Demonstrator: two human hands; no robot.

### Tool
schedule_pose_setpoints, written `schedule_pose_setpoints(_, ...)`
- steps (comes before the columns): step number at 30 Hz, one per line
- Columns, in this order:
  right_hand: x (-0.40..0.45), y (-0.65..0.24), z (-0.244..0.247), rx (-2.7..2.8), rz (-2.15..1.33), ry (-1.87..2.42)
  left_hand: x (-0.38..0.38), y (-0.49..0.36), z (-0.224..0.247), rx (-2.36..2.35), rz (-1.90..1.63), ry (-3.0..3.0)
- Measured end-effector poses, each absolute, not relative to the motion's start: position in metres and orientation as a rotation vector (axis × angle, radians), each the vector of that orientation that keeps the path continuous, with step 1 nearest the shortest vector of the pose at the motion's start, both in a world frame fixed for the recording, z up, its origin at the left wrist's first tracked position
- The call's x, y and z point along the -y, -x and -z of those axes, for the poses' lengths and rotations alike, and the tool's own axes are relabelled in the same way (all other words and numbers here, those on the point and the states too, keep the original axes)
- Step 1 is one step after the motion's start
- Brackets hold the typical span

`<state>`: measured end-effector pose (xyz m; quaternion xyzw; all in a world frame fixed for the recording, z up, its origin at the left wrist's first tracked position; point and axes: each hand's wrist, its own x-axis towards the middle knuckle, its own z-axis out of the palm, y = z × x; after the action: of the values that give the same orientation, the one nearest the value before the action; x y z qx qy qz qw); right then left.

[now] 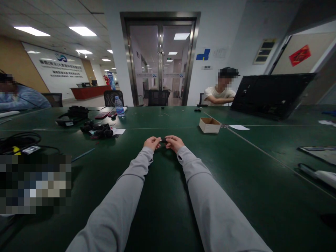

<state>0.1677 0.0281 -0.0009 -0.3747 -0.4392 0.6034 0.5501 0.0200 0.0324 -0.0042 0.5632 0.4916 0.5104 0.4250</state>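
Observation:
Both of my arms reach out over the green table [168, 196], and the hands meet at a small black object [163, 140]. It is short and narrow with a pale, shiny left end, and too small to name for certain. The thumb and fingers of my left hand [152, 142] pinch that left end. From the other side, my right hand [174, 142] grips the dark part between thumb and fingers. The fingertips cover much of the object, which is held just above the tabletop.
An open cardboard box [210, 125] stands ahead right, near a large black screen [267, 94] and a person in a cap [220, 91]. Black devices [98, 129], a water bottle [119, 107] and coiled cables [19, 141] lie left. Another person [23, 94] sits far left.

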Motion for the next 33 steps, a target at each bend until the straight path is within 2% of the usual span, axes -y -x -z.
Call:
schedule_pose_setpoints(16,-0.0257,-0.1677,-0.0009,1.027,-1.436,0.861,-0.0243,-0.018,-0.0004,-1.04,-1.314,-1.496)
schedule_pose_setpoints(33,-0.0249,-0.1664,-0.0025,1.018,-1.432,0.886,-0.0286,-0.0234,0.0009,-1.208,-1.276,-1.416)
